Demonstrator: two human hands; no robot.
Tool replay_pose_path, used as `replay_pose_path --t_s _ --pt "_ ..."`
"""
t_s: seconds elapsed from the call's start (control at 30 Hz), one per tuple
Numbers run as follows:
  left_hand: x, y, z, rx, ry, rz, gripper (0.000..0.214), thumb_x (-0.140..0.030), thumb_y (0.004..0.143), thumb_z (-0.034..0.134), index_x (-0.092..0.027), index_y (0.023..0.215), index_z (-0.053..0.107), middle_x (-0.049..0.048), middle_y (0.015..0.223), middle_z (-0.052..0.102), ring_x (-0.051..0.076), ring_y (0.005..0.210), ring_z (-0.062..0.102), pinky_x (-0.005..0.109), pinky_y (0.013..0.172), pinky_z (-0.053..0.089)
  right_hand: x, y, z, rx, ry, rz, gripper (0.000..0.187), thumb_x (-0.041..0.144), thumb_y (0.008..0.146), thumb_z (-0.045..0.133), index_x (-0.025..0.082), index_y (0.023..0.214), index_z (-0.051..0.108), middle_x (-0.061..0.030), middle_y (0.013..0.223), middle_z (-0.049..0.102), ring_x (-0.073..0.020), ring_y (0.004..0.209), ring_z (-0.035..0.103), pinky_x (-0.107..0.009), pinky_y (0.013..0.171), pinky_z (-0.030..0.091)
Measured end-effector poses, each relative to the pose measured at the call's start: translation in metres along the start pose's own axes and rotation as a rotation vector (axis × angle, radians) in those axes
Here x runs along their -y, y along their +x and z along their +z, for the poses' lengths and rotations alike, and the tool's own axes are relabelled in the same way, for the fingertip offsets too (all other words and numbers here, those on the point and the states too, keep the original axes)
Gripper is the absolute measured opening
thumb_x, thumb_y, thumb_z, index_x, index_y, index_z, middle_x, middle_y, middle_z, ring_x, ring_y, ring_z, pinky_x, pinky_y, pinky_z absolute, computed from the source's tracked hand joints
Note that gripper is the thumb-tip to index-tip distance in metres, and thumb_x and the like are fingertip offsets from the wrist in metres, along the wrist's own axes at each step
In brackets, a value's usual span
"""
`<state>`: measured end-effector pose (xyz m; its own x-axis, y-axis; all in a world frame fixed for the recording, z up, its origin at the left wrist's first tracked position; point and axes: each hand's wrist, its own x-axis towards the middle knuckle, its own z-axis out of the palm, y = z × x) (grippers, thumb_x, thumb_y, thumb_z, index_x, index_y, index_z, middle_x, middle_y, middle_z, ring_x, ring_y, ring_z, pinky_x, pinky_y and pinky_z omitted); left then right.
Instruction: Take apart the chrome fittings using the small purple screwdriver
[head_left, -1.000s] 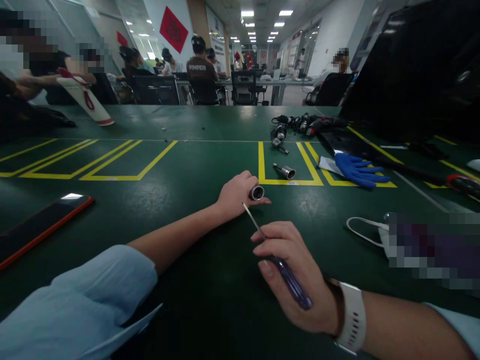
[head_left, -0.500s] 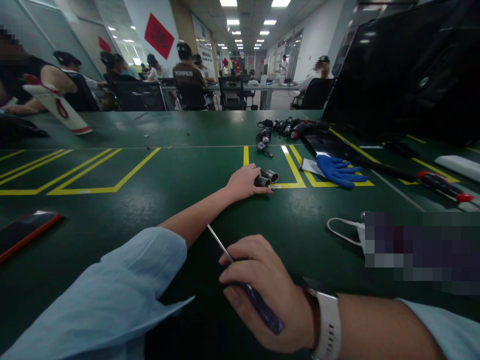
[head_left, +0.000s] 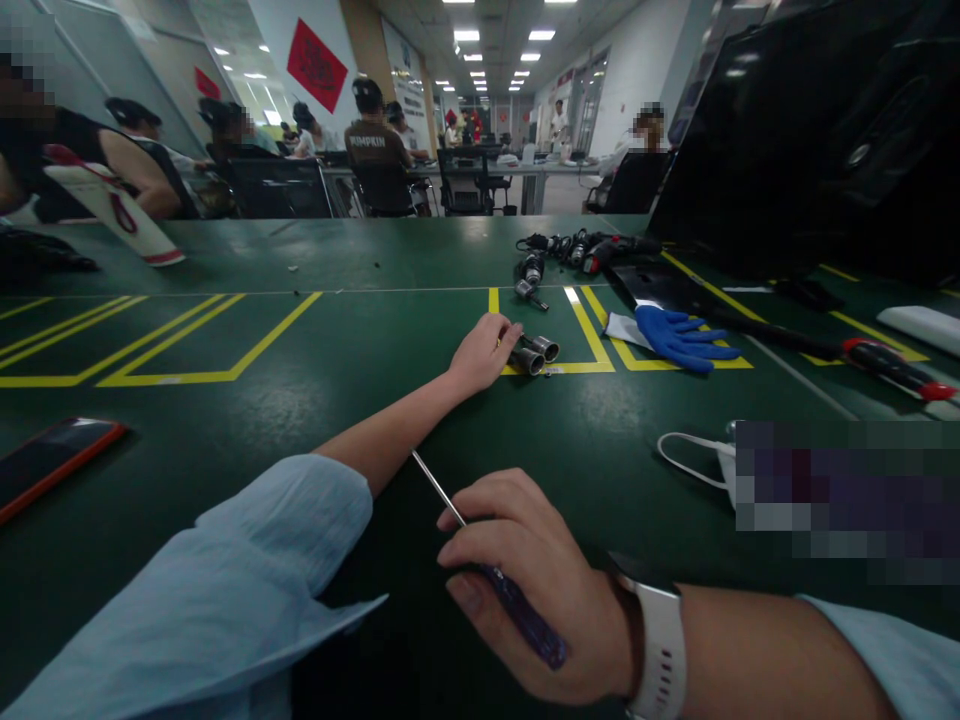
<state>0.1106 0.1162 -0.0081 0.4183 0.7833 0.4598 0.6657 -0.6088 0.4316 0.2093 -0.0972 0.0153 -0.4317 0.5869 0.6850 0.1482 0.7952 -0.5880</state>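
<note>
My right hand (head_left: 536, 585) is closed round a screwdriver with a purple see-through handle (head_left: 525, 620). The screwdriver's thin metal shaft (head_left: 435, 485) points up and left, its tip near my left forearm. Farther out, my left hand (head_left: 481, 355) is at two short dark metal tubes (head_left: 531, 360) lying side by side on the green table. Its thumb and fingers come together just above and behind the tubes' left ends. Whatever they pinch, if anything, is hidden. The tubes' open ends face right and toward me.
Behind the tubes lie dark metal tools with a cable (head_left: 531, 270). To the right are a blue-and-white glove (head_left: 679, 338), a red-and-black handle (head_left: 892, 370) and a white strap (head_left: 694, 437). A phone (head_left: 52, 460) lies left. People sit beyond the table (head_left: 315, 250).
My left hand has shifted slightly up and left; its thumb has come off the front of the tubes and closed toward the fingers. My right hand keeps the screwdriver, nearly still.
</note>
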Motion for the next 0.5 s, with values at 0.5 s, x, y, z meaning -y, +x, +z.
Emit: replay_pose_path --t_s 0.5 --pt "0.02 0.115 0.017 0.13 0.099 -0.229 0.03 -0.031 0.089 0.052 -0.015 0.115 0.054 0.0092 0.113 0.059 0.021 0.097 0.059 0.041 0.083 0.05 -0.001 -0.001 0.003 -0.211 -0.055 -0.022 0.015 0.023 0.091 0.044 0.019 0.104 0.049 -0.0078 0.097 0.059 -0.0182 0.094 0.056 -0.036 0.081 0.046"
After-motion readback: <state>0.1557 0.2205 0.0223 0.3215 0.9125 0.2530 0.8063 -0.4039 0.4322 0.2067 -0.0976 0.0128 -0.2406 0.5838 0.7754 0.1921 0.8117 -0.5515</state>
